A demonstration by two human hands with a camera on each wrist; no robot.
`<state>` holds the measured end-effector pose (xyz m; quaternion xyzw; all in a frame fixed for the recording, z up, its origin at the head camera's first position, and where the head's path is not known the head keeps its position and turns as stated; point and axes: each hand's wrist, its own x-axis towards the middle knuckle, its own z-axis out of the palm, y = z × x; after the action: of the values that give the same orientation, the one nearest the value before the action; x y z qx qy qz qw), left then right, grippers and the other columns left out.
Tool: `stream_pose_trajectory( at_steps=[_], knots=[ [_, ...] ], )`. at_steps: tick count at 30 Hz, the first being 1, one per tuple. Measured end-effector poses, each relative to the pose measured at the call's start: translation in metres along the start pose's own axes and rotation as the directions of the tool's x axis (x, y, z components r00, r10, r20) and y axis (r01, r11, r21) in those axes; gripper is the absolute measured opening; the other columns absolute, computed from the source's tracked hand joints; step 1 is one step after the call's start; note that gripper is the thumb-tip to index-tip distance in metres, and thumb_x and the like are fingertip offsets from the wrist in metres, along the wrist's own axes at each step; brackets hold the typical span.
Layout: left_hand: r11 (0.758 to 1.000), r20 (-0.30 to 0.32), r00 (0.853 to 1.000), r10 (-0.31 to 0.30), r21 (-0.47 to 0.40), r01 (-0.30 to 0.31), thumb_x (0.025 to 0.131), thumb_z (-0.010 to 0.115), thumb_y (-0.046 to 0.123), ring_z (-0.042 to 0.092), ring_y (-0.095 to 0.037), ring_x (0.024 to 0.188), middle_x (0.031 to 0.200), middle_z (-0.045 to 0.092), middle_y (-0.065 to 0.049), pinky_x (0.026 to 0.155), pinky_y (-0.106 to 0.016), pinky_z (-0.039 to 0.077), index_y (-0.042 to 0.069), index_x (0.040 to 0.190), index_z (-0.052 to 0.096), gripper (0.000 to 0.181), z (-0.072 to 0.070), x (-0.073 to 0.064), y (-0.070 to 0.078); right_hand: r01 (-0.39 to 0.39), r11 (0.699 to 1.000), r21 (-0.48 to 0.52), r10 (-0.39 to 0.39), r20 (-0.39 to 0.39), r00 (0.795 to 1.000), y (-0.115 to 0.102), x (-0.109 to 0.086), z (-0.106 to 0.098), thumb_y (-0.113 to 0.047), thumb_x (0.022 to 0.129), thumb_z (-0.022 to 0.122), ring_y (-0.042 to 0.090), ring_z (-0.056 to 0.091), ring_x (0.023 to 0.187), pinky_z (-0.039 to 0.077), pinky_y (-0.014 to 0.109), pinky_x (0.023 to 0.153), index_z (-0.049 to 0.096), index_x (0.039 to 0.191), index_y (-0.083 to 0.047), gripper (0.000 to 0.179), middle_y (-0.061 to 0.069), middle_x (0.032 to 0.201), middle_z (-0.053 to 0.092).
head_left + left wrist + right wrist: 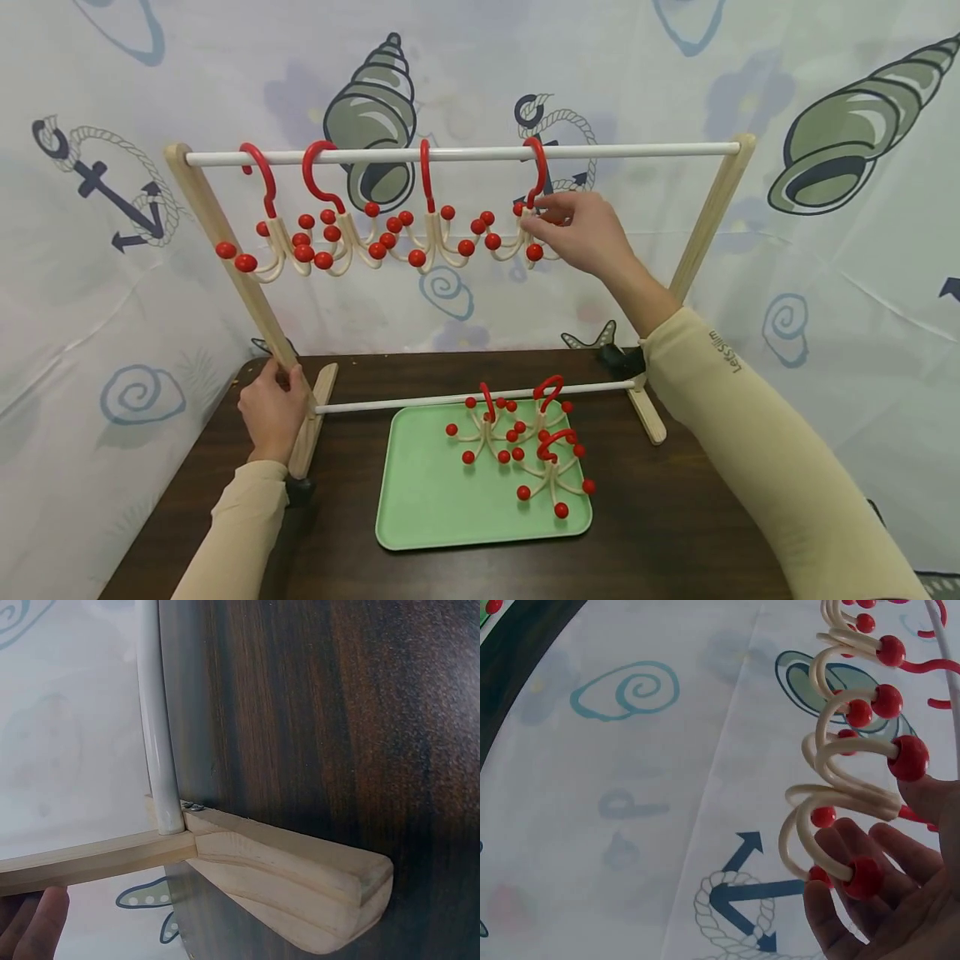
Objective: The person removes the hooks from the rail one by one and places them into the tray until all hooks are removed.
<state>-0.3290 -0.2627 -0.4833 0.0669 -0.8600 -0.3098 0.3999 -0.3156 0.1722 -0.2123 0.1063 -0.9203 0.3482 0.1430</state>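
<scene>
My right hand (581,233) is raised to the top rail (637,151) of a wooden rack, where it pinches the pale neck of a hanger with a red hook (540,171) and curved arms tipped with red balls. That hook lies over the rail. Close up in the right wrist view, the thumb is at the neck and the other fingers are spread below, near a red ball (865,878). Low on the rack's left upright (247,292), my left hand (273,412) grips the wood; only its fingertips (46,919) show in the left wrist view.
Several similar hangers (432,225) hang left along the rail. Three more hangers (551,475) lie at the right side of a green tray (416,508). A lower white bar (390,403) joins the rack's feet (648,417) on the dark table (637,533). Behind is a patterned cloth (480,75).
</scene>
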Motion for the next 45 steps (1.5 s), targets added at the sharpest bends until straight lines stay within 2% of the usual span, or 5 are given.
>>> stream_pose_trajectory(
  at_steps=[5,10,32,39,45],
  knots=[
    [1.000,0.003,1.000,0.011,-0.015,-0.011,0.093,0.063,0.017,0.064,-0.045,0.071,0.078,0.068,-0.023,0.067,-0.062,0.044,-0.003,0.097,0.065,0.021,0.003,0.001,0.004,-0.022,0.999,-0.025,0.022,0.003,1.000,-0.002,0.002,0.003,-0.042,0.093,0.065,0.026,0.055,0.117,0.051,0.041,0.082,0.057,0.137,-0.007,0.057,0.011,0.122,0.066],
    [1.000,0.003,1.000,0.020,-0.014,-0.020,0.093,0.063,0.018,0.064,-0.045,0.070,0.076,0.067,-0.023,0.068,-0.061,0.044,-0.003,0.095,0.065,0.021,0.005,0.000,0.004,-0.039,0.998,-0.040,0.039,-0.009,0.999,-0.001,0.001,0.006,-0.041,0.094,0.063,0.025,0.058,0.109,0.051,0.040,0.077,0.064,0.129,-0.007,0.049,0.011,0.117,0.068],
    [0.999,0.017,0.999,-0.032,-0.015,0.032,0.093,0.064,0.018,0.065,-0.044,0.074,0.079,0.069,-0.023,0.072,-0.061,0.044,-0.003,0.098,0.066,0.021,0.004,-0.006,0.005,0.051,0.998,-0.034,-0.055,-0.103,0.993,0.007,-0.006,-0.012,-0.033,0.096,0.063,0.024,0.060,0.095,0.047,0.037,0.072,0.072,0.115,-0.007,0.034,0.011,0.101,0.071],
    [0.999,0.009,0.999,-0.036,-0.016,0.036,0.093,0.064,0.018,0.064,-0.044,0.073,0.079,0.068,-0.022,0.072,-0.061,0.044,-0.002,0.098,0.067,0.021,0.002,-0.005,0.004,0.036,0.999,0.032,-0.031,-0.145,0.989,0.006,-0.018,-0.031,-0.036,0.094,0.064,0.024,0.059,0.090,0.046,0.035,0.071,0.072,0.115,-0.005,0.038,0.014,0.098,0.071],
    [1.000,0.000,1.000,-0.023,-0.002,0.023,0.093,0.064,0.019,0.063,-0.045,0.072,0.077,0.067,-0.022,0.070,-0.061,0.043,-0.002,0.097,0.066,0.021,-0.002,-0.001,0.001,-0.033,0.996,0.077,0.045,-0.165,0.985,0.004,-0.046,-0.042,-0.042,0.093,0.064,0.023,0.059,0.089,0.045,0.037,0.073,0.072,0.114,-0.005,0.044,0.014,0.096,0.071]
  ],
)
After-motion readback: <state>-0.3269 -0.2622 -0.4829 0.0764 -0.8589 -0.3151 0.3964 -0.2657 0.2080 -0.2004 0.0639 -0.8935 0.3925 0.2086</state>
